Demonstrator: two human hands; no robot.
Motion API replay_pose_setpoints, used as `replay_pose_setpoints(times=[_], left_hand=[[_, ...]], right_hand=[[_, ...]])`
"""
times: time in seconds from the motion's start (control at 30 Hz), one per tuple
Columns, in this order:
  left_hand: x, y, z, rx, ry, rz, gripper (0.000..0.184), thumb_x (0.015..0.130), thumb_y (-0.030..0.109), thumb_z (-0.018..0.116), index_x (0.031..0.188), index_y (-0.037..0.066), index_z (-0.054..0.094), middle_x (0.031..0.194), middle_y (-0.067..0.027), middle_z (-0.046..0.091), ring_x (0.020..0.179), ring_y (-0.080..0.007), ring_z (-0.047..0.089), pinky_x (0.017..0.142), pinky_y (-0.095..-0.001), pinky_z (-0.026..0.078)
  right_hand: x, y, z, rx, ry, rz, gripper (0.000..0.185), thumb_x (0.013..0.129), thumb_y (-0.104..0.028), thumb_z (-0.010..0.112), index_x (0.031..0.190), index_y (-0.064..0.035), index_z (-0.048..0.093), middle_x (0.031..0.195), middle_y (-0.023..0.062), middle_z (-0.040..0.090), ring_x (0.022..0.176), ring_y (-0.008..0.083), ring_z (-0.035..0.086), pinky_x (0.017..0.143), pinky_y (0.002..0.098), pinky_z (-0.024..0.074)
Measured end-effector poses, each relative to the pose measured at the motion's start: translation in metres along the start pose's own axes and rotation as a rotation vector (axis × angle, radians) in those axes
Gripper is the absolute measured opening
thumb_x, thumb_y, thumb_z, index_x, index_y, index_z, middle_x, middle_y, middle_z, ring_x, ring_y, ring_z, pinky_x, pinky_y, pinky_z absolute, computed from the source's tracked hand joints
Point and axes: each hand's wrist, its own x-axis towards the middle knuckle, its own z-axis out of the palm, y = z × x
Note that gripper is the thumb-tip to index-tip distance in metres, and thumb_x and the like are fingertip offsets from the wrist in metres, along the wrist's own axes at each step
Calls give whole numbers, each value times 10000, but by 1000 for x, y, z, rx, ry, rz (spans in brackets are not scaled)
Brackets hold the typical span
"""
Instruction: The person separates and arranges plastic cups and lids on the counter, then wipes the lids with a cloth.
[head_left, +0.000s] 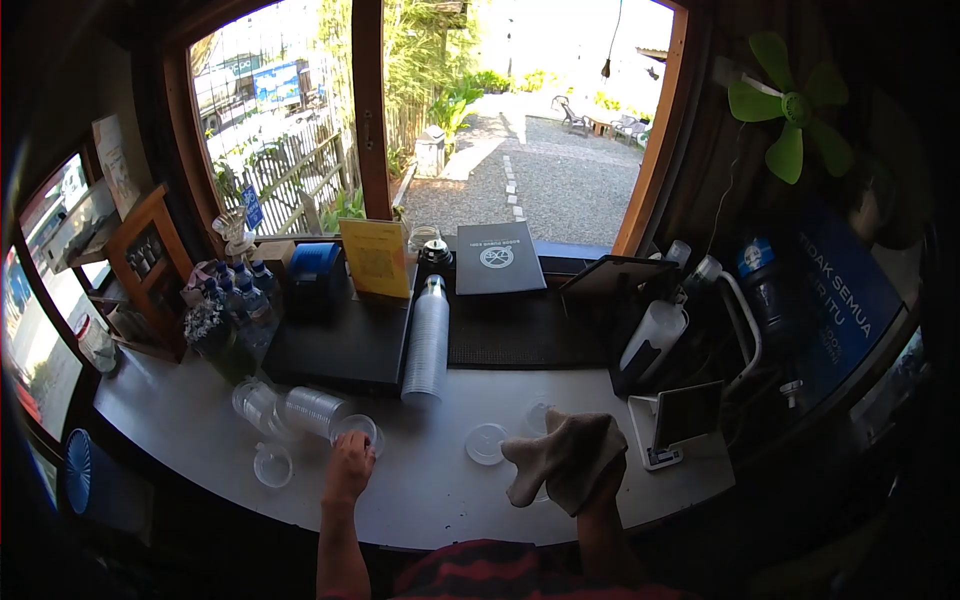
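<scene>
My left hand (351,465) is at the near end of a row of nested clear plastic lids (316,411), its closed fingers on the rim of the end lid (372,436). My right hand (607,484) is closed on a grey-brown cloth (566,456), which drapes over most of the hand. Just left of the cloth, a round clear lid (487,444) lies flat on the counter. Another lid (541,414) shows partly behind the cloth. A loose clear lid (273,465) lies left of my left hand.
A long stack of clear cups (427,345) lies on the counter (430,470). Behind stand a black menu (499,258), a yellow sign (376,262) and bottles (255,300). A white device with a screen (655,440) is at right, near a green fan (793,108).
</scene>
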Motion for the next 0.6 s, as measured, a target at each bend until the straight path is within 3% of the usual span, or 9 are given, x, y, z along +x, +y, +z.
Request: replay_pose_setpoints(times=[0.17, 0.23, 0.3, 0.33, 0.4, 0.43, 0.5, 0.57, 0.6], left_hand=[[0, 0, 1, 23, 11, 24, 183, 899, 107, 660, 1034, 11, 582, 1057, -167, 623, 1032, -373, 580, 943, -469, 449], [-1, 0, 0, 8, 18, 24, 197, 899, 84, 650, 1068, 0, 593, 1054, -170, 622, 1025, -372, 582, 929, -466, 463], [-1, 1, 2, 6, 59, 41, 203, 899, 59, 640, 1088, -12, 612, 1049, -174, 622, 1021, -374, 585, 914, -461, 478], [-2, 1, 4, 11, 93, 55, 202, 899, 45, 634, 1091, -17, 626, 1045, -176, 623, 1019, -376, 587, 906, -458, 485], [-3, -1, 6, 21, 116, 64, 195, 897, 25, 628, 1084, -27, 653, 1042, -182, 625, 1019, -380, 592, 896, -452, 498], [-3, -3, 7, 26, 104, 59, 188, 896, 17, 628, 1074, -31, 665, 1042, -184, 627, 1019, -382, 595, 895, -450, 503], [-4, -2, 8, 22, 106, 46, 168, 890, 10, 633, 1044, -35, 682, 1046, -186, 631, 1024, -384, 602, 896, -445, 509], [-4, 1, 7, 6, 128, 39, 138, 882, 10, 646, 1005, -33, 691, 1053, -184, 637, 1033, -382, 608, 901, -442, 511], [-4, 1, 7, 3, 112, 23, 143, 876, 10, 652, 1008, -28, 691, 1057, -181, 638, 1036, -380, 610, 905, -440, 510]], right_hand=[[-1, -5, 3, 707, 12, 177, 234, 1008, -213, 517, 1186, -62, 521, 1078, 88, 613, 960, 207, 644, 865, 361, 563], [2, -18, 2, -284, -65, -47, 246, 1014, -227, 513, 1196, -62, 515, 1086, 89, 610, 961, 210, 644, 892, 359, 556], [2, -16, 1, -571, -71, -119, 249, 1016, -231, 511, 1198, -62, 514, 1084, 88, 611, 962, 213, 645, 907, 357, 550], [0, -7, 3, -364, -43, -73, 246, 1015, -230, 512, 1195, -61, 515, 1077, 87, 613, 962, 214, 646, 908, 355, 546], [-2, -8, 4, -245, -27, -26, 259, 987, -227, 546, 1190, -68, 523, 1083, 82, 619, 987, 219, 643, 909, 354, 532], [-1, -19, 4, -335, -38, -23, 278, 960, -226, 580, 1188, -76, 529, 1096, 79, 623, 1011, 223, 639, 908, 354, 521], [-2, -19, 2, 22, -51, 72, 305, 930, -219, 616, 1189, -81, 535, 1113, 77, 627, 1035, 225, 636, 899, 356, 512], [-5, 8, -4, 916, -43, 257, 313, 924, -206, 620, 1197, -77, 533, 1121, 79, 628, 1033, 222, 639, 883, 361, 517], [-3, 15, -6, 817, -65, 206, 315, 923, -203, 622, 1198, -79, 536, 1121, 79, 629, 1033, 220, 638, 882, 361, 518]])
